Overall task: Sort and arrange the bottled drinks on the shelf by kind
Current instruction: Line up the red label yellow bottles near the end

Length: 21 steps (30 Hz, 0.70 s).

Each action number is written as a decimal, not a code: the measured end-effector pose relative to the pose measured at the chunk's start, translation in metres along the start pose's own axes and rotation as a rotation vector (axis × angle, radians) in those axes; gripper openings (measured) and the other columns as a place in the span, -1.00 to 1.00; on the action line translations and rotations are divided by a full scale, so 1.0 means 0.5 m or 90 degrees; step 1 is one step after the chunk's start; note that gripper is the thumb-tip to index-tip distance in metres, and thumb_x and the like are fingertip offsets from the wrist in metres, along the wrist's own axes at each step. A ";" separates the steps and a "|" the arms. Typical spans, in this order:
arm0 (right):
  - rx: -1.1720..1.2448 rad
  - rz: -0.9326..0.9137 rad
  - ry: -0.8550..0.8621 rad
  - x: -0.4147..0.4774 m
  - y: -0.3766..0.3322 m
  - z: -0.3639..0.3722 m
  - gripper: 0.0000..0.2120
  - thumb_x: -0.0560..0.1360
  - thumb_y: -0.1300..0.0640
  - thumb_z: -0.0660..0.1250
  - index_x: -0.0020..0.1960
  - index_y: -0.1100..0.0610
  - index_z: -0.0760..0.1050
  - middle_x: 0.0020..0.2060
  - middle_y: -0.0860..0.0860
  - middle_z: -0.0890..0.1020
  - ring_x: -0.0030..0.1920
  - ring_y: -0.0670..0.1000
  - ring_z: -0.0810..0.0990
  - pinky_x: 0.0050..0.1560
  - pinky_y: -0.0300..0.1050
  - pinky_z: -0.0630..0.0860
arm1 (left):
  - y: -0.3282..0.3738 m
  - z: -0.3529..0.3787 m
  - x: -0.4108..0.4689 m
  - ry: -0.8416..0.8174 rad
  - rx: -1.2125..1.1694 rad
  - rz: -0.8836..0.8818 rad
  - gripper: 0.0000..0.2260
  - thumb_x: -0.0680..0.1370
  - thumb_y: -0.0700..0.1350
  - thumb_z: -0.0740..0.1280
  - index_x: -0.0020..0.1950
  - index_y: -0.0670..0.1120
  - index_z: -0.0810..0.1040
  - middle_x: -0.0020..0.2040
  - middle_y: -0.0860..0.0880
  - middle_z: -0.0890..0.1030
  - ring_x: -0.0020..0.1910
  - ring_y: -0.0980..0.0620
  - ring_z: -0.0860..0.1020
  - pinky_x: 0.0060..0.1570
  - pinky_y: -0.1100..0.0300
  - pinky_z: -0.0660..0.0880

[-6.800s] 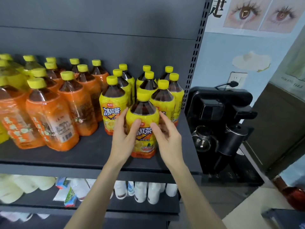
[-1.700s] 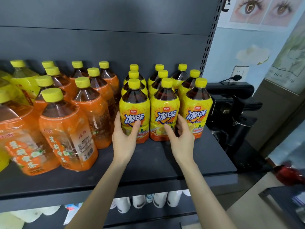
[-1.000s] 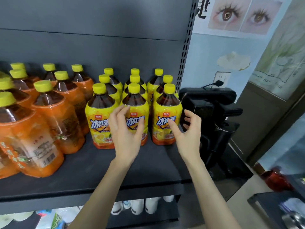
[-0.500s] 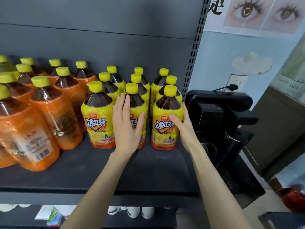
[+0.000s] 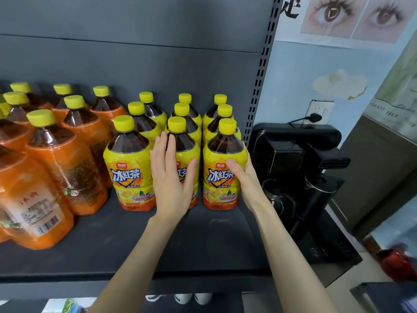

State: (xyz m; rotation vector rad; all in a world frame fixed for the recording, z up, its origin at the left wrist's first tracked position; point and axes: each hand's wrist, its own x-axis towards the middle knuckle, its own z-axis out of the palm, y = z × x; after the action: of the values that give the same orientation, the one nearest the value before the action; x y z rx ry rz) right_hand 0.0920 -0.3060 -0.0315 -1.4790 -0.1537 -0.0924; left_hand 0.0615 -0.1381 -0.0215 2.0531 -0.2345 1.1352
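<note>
Fingers [image 5: 168, 150] of the left hand [image 5: 171, 179] straight and close together, laid flat against the middle front bottle [image 5: 186, 144], thumb spread wide to the right over its label. No grip there, only a flat steadying press. Thumb of the right hand [image 5: 247, 180] across the label of the right front bottle [image 5: 220, 177], the other fingers gone round its right side and out of sight. Cupped on it, as far as can be told.

Yellow-labelled iced tea bottles [image 5: 129, 177] upright in 3 files of 3, 9 in all, at the right end of the shelf [image 5: 158, 245], packed close, front labels facing out. Orange-labelled tea bottles [image 5: 65, 170] grouped to the left, just beside the yellow block, nearest ones turned barcode-forward. Sorting by kind seemingly done at this end. Left to do, probably only squaring the front row and perhaps turning the orange labels. Far left cut off by the frame edge, so no telling there.

Shelf dark grey, matte and flat, with a strip of deck in front of the rows and a slotted upright [image 5: 259, 75] at its right end. White bottles [image 5: 182, 298] just visible on the level below. Right of the rack, a black drinks machine [image 5: 297, 159], a plugged wall socket [image 5: 320, 109] on a pale blue wall, and a poster [image 5: 352, 16] of 2 eyes above.
</note>
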 end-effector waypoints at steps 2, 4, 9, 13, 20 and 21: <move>0.002 -0.003 -0.001 0.000 0.002 0.006 0.03 0.22 -0.20 0.47 0.55 -0.05 0.04 0.33 0.04 0.50 0.23 0.01 0.58 0.19 0.02 0.55 | -0.001 -0.001 0.000 -0.006 0.004 0.001 -0.48 0.59 -0.01 0.21 0.48 -0.24 0.22 0.49 -0.20 0.23 0.50 -0.12 0.15 0.48 -0.03 0.09; 0.001 -0.005 0.002 -0.001 0.002 0.011 0.02 0.24 -0.18 0.47 0.56 -0.05 0.02 0.34 0.04 0.49 0.23 0.00 0.57 0.18 -0.01 0.56 | -0.003 -0.003 -0.001 -0.017 0.008 0.007 -0.48 0.60 -0.02 0.21 0.49 -0.23 0.21 0.50 -0.20 0.21 0.51 -0.13 0.13 0.49 0.09 0.01; -0.020 -0.031 0.048 -0.018 0.009 0.022 -0.13 0.34 -0.08 0.45 0.53 -0.03 0.11 0.31 0.03 0.52 0.17 -0.08 0.60 0.07 -0.13 0.61 | -0.010 -0.020 -0.001 -0.053 0.027 0.037 -0.46 0.59 -0.07 0.25 0.50 -0.25 0.19 0.53 -0.20 0.15 0.53 -0.10 0.05 0.50 0.18 -0.06; -0.087 -0.066 0.059 -0.054 0.024 0.024 -0.03 0.29 -0.01 0.58 0.54 -0.03 0.10 0.32 -0.01 0.51 0.25 -0.04 0.55 0.21 0.08 0.55 | -0.023 -0.046 -0.019 -0.067 0.053 0.081 -0.46 0.54 -0.14 0.34 0.46 -0.27 0.28 0.51 -0.20 0.19 0.52 -0.11 0.09 0.49 0.15 0.03; -0.127 -0.073 0.046 -0.067 0.029 0.020 -0.04 0.35 0.13 0.54 0.56 -0.03 0.02 0.34 -0.01 0.48 0.28 -0.07 0.52 0.26 0.10 0.51 | -0.047 -0.072 -0.030 -0.131 0.136 0.140 -0.35 0.44 -0.23 0.48 0.46 -0.25 0.28 0.48 -0.28 0.24 0.47 -0.22 0.22 0.41 0.01 0.19; -0.126 -0.070 0.046 -0.067 0.029 0.020 -0.05 0.36 0.13 0.53 0.56 -0.03 0.02 0.34 -0.01 0.49 0.28 -0.07 0.52 0.26 0.10 0.51 | -0.047 -0.073 -0.027 -0.128 0.132 0.141 -0.35 0.43 -0.22 0.49 0.45 -0.25 0.30 0.47 -0.28 0.26 0.46 -0.22 0.24 0.39 0.00 0.22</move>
State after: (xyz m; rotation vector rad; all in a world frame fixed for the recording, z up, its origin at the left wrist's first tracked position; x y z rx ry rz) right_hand 0.0609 -0.2957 -0.0501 -1.6621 -0.1709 -0.2567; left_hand 0.0415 -0.0988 -0.0336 2.3758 -0.4710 1.1217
